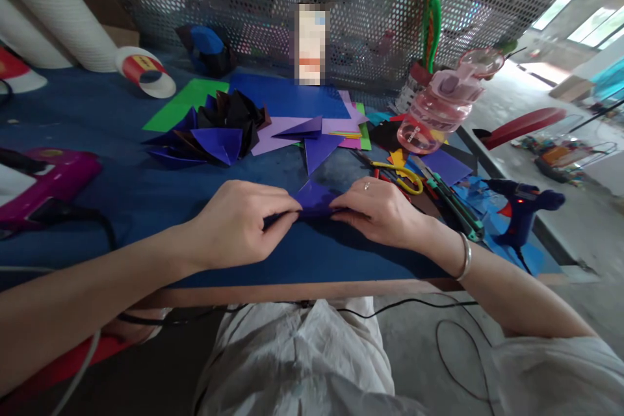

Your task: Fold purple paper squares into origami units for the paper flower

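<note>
At the near side of the blue table point(302, 263), the left hand point(246, 218) and right hand point(383, 211) each pinch one end of a folded purple paper point(316, 198) between thumb and fingers, holding it just over the tabletop. Right of the right hand lie a green utility knife point(451, 198), yellow-handled scissors point(413, 179) and, farther right, a blue glue gun point(519, 208) with a red light showing. Beyond the hands, purple and black folded petals point(221, 143) sit to the left, near a pointed purple piece point(319, 153). Behind these are a blue sheet point(292, 96) and a pink bottle point(433, 117); a perforated metal panel point(263, 6) stands at the back
</note>
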The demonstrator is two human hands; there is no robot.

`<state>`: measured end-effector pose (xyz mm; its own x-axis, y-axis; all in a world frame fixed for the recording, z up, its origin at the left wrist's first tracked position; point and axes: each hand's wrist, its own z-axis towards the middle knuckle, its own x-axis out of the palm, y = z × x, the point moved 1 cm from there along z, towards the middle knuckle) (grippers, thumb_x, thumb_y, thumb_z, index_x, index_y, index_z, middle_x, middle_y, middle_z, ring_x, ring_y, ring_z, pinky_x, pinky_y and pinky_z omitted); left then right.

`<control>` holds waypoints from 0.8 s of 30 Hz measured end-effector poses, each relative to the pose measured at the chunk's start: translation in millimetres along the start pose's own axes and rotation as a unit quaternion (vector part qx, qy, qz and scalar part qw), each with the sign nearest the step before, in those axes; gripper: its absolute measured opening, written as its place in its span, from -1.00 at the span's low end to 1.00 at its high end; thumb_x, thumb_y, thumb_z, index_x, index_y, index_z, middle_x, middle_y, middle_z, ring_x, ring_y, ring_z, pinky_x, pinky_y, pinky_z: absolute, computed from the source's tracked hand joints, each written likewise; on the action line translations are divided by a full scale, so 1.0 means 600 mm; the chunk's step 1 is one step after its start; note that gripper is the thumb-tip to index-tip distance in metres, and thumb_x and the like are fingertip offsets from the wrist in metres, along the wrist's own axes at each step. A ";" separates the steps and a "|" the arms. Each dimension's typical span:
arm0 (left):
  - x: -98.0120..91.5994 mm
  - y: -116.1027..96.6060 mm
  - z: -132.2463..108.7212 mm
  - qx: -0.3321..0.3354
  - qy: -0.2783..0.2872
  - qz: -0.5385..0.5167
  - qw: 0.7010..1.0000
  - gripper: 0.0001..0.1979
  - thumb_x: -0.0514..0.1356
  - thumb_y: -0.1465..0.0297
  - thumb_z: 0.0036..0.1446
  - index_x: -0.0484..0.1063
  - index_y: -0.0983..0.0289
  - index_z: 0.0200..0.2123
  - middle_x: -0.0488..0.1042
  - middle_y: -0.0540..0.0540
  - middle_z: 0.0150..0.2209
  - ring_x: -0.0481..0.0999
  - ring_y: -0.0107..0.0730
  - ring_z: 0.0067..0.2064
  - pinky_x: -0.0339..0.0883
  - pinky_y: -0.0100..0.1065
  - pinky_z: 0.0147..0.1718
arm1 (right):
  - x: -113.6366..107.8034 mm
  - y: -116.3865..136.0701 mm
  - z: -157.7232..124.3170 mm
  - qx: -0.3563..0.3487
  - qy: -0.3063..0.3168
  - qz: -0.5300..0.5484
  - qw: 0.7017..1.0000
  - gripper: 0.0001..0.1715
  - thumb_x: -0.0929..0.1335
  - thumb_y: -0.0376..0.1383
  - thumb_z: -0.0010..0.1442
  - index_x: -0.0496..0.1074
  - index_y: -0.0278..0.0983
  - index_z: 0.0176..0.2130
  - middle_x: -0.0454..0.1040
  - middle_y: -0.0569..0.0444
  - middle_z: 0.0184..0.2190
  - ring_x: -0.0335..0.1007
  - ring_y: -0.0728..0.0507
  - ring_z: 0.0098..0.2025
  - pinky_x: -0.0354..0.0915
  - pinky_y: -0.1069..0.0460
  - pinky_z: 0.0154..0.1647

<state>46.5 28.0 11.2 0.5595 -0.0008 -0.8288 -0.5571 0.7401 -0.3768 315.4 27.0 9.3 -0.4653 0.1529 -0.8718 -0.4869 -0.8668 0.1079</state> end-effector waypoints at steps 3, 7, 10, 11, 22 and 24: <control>0.000 0.001 0.014 -0.087 -0.010 -0.079 0.993 -0.73 0.16 0.21 0.34 0.60 0.20 -0.26 0.63 -0.04 -0.45 0.56 -0.41 -0.49 0.32 -0.37 -0.46 | 0.015 0.004 0.004 0.151 -0.036 0.026 0.988 -0.75 0.38 -0.14 0.51 0.59 -0.24 -0.05 0.64 0.07 -0.38 0.55 -0.09 -0.36 0.36 0.03 -0.29; 0.010 0.009 0.023 -0.170 0.003 -0.101 0.980 -0.73 0.20 0.21 0.25 0.51 0.21 -0.06 0.53 -0.13 -0.56 0.43 -0.43 -0.57 0.24 -0.38 -0.48 | 0.035 -0.001 0.016 0.293 -0.024 0.091 0.952 -0.73 0.48 -0.18 0.40 0.53 -0.23 0.04 0.54 0.23 -0.48 0.43 -0.02 -0.48 0.21 0.09 -0.40; 0.015 0.010 0.022 -0.179 0.016 -0.057 0.982 -0.73 0.20 0.25 0.26 0.47 0.19 -0.01 0.52 -0.15 -0.57 0.45 -0.41 -0.56 0.22 -0.37 -0.46 | 0.043 -0.006 0.026 0.325 -0.005 0.103 0.940 -0.69 0.52 -0.22 0.35 0.51 -0.21 0.05 0.49 0.28 -0.53 0.41 -0.02 -0.49 0.17 0.09 -0.40; 0.016 0.010 0.021 -0.180 0.022 -0.033 0.983 -0.74 0.21 0.25 0.26 0.47 0.18 -0.02 0.52 -0.15 -0.56 0.46 -0.40 -0.56 0.20 -0.37 -0.47 | 0.044 -0.006 0.028 0.326 -0.003 0.097 0.940 -0.69 0.51 -0.24 0.35 0.51 -0.21 0.05 0.48 0.29 -0.53 0.41 -0.03 -0.49 0.16 0.08 -0.40; 0.018 -0.009 0.002 0.020 0.001 0.206 0.978 -0.76 0.11 0.44 0.41 0.57 0.21 -0.26 0.64 0.09 -0.30 0.61 -0.19 -0.24 0.32 -0.26 -0.38 | 0.050 -0.002 0.030 0.301 0.020 0.018 0.953 -0.62 0.49 -0.31 0.34 0.42 -0.23 0.11 0.47 0.27 -0.51 0.38 -0.04 -0.51 0.06 0.05 -0.41; 0.019 -0.015 -0.005 0.123 0.000 0.198 0.972 -0.67 0.02 0.59 0.39 0.61 0.28 -0.19 0.67 0.16 -0.16 0.63 -0.19 -0.15 0.47 -0.22 -0.20 | 0.049 -0.001 0.031 0.300 0.024 0.020 0.953 -0.63 0.48 -0.32 0.35 0.42 -0.23 0.11 0.47 0.26 -0.50 0.39 -0.04 -0.49 0.06 0.05 -0.41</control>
<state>56.3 19.4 3.9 0.3313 0.3169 -0.8887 -0.5644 0.8214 0.0825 288.3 41.0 -7.8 -0.4642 0.0911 -0.8810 -0.8118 -0.4415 0.3821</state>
